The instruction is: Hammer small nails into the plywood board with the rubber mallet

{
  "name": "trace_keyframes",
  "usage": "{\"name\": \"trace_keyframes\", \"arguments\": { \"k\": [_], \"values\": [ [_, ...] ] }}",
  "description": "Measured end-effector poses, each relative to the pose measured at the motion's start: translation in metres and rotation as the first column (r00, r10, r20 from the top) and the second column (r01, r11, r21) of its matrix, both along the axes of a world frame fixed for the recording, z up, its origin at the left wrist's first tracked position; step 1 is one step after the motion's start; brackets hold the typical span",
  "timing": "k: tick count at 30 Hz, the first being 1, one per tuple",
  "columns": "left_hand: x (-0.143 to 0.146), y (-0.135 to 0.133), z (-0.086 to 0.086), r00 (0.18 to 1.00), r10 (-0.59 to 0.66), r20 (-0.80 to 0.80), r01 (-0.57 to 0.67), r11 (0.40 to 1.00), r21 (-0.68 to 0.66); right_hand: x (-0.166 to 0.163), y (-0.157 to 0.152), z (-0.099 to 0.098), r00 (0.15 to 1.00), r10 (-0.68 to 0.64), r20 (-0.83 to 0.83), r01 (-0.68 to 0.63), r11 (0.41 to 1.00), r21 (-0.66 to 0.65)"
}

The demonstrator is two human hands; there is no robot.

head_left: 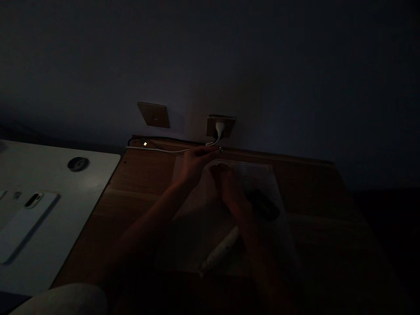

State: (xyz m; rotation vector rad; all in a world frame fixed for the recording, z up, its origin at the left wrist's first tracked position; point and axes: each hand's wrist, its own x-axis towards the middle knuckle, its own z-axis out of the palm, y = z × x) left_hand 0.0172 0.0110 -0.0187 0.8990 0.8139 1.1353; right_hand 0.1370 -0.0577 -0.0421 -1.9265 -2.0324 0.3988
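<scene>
The scene is very dark. My left hand [196, 162] reaches to the far edge of a wooden desk [141, 192], its fingers stretched toward the end of a white cable [164, 150]; whether the fingertips pinch the cable I cannot make out. My right hand [229, 186] rests with curled fingers on a pale mat or sheet [197, 236] lying on the desk. A dark rounded object [264, 205] sits just right of that hand. A white tube-shaped object [219, 251] lies on the mat near my right forearm.
The cable runs to a white plug [219, 129] in a wall socket [220, 125]; a second wall plate [154, 114] sits left of it. A white surface [82, 188] at the left holds a phone [24, 221] and a round dark object [78, 164].
</scene>
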Motion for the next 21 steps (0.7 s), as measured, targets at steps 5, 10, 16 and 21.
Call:
{"name": "trace_keyframes", "arguments": {
  "k": [5,10,16,21],
  "values": [
    [-0.002,0.003,-0.001,1.0,0.023,-0.008,-0.023,1.0,-0.004,0.001,-0.002,0.0,0.998,0.057,-0.034,-0.056,0.998,0.018],
    [-0.004,0.005,0.0,1.0,0.022,-0.002,-0.022,1.0,0.021,0.002,-0.002,0.001,0.993,0.081,-0.084,-0.076,0.995,0.06],
    [-0.004,0.002,0.003,0.997,0.052,-0.065,-0.047,0.996,0.08,0.004,0.002,-0.009,0.995,0.064,-0.082,-0.058,0.996,0.073],
    [-0.005,-0.003,0.007,0.986,0.058,-0.157,-0.021,0.974,0.225,0.002,0.002,-0.011,0.997,0.054,-0.061,-0.05,0.997,0.06]
  ]
}}
